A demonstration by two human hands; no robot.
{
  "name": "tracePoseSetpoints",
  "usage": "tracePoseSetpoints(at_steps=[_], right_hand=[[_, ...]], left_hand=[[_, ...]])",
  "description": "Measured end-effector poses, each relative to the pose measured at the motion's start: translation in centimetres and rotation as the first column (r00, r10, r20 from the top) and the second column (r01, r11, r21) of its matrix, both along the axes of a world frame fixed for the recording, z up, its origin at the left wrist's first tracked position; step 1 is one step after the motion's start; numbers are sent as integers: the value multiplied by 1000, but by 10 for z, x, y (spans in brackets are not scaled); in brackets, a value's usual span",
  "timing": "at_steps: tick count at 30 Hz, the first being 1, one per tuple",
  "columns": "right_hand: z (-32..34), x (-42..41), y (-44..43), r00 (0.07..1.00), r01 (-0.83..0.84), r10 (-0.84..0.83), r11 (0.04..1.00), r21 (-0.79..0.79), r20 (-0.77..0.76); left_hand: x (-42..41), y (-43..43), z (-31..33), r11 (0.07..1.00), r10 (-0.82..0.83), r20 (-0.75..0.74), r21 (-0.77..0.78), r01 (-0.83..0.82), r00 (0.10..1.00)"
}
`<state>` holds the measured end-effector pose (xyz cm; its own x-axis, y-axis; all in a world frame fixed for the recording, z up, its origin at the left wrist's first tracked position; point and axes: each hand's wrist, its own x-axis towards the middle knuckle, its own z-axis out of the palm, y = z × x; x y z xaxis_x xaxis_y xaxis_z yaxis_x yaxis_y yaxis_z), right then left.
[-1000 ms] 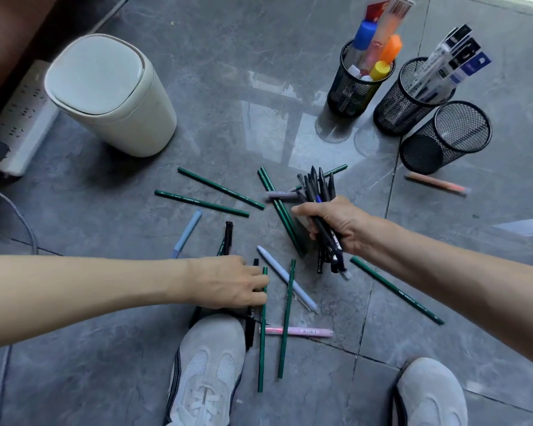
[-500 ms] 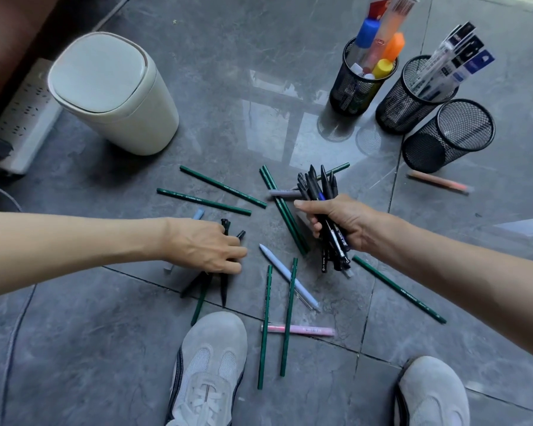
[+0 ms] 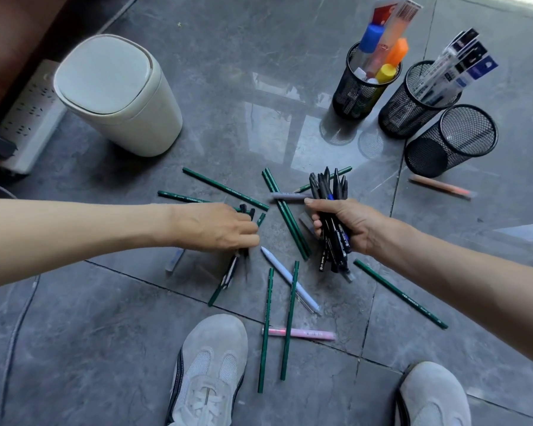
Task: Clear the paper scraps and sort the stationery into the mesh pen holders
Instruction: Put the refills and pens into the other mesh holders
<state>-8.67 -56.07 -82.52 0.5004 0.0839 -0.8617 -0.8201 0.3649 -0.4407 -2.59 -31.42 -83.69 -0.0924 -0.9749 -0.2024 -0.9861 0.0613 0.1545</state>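
Observation:
My right hand grips a bundle of black pens upright above the floor. My left hand holds a few black pens lifted off the tiles, their tips showing past my fingers. Several green pencils lie scattered on the grey floor, with a pale blue pen and a pink pen among them. Three black mesh holders stand at the upper right: one with markers, one with packaged refills, and an empty one.
A white lidded bin stands at the upper left beside a white power strip. An orange pen lies near the empty holder. My two grey shoes are at the bottom edge.
My left hand has picked up black pens near my shoe and carried them up and right toward my right hand. The right hand has kept its bundle nearly still.

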Motion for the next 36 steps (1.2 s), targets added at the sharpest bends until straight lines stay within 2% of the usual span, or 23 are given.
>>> tracePoseSetpoints(at_steps=[1, 2, 3, 4, 5, 6, 7, 8, 10, 13, 16, 19, 22, 24, 28, 29, 30, 31, 32, 33, 34, 36], right_hand=[[0, 0, 0, 1000, 17, -17, 1000, 12, 5], [0, 0, 1, 999, 43, -43, 999, 26, 13], [0, 1, 1, 997, 78, -79, 996, 45, 23], [0, 2, 2, 993, 114, -117, 991, 65, 33], [0, 2, 3, 988, 143, -146, 986, 84, 41], [0, 3, 5, 985, 159, -165, 982, 99, 47], [0, 3, 6, 984, 165, -172, 980, 114, 53], [0, 4, 8, 983, 164, -173, 978, 128, 63], [1, 6, 10, 985, 141, -155, 978, 150, 82], [5, 8, 11, 990, 52, -71, 987, 154, 122], [7, 8, 9, 989, 29, -49, 988, 150, 137], [9, 9, 3, 991, 60, -75, 990, 127, 115], [11, 10, -10, 993, 64, -75, 991, 117, 91], [10, 10, -24, 988, 125, -134, 985, 118, 73], [7, 3, -54, 954, 289, -291, 957, 38, 68], [7, 0, -59, 950, 306, -305, 952, -1, 72], [6, -2, -64, 947, 316, -312, 948, -38, 79], [6, -4, -66, 945, 323, -318, 944, -70, 81], [5, -6, -69, 944, 326, -320, 940, -101, 79], [4, -9, -71, 947, 321, -314, 938, -132, 72], [3, -11, -72, 952, 307, -301, 938, -161, 62], [0, -16, -72, 962, 271, -270, 942, -197, 34]], left_hand=[[-1, -4, 3, 986, 169, -75, 0, -169, 983], [-3, -9, 5, 928, 370, -157, 26, -370, 916], [-6, -16, 8, 820, 569, -252, 102, -564, 782], [-9, -25, 12, 678, 718, -382, 192, -710, 582], [-11, -36, 17, 535, 785, -522, 297, -791, 334], [-11, -47, 22, 421, 776, -625, 408, -810, 89], [-11, -56, 26, 356, 735, -669, 519, -777, -110], [-10, -64, 33, 342, 701, -673, 606, -718, -235], [-9, -78, 40, 384, 679, -647, 716, -583, -347], [-9, -96, 43, 396, 706, -601, 773, -495, -375], [-7, -110, 42, 386, 736, -593, 764, -517, -326], [-1, -120, 46, 430, 755, -599, 759, -489, -266], [6, -131, 48, 479, 737, -614, 770, -423, -283], [13, -138, 48, 494, 721, -627, 764, -416, -294], [19, -157, 43, 548, 721, -664, 720, -427, -195], [19, -161, 41, 573, 727, -678, 685, -449, -107], [19, -164, 38, 626, 728, -682, 613, -482, 77], [19, -165, 36, 705, 695, -639, 512, -492, 331], [17, -166, 33, 783, 622, -526, 421, -458, 580], [13, -166, 29, 840, 528, -385, 366, -400, 757], [8, -165, 24, 872, 437, -263, 358, -333, 860], [-5, -163, 11, 925, 188, -80, 349, -149, 979]])
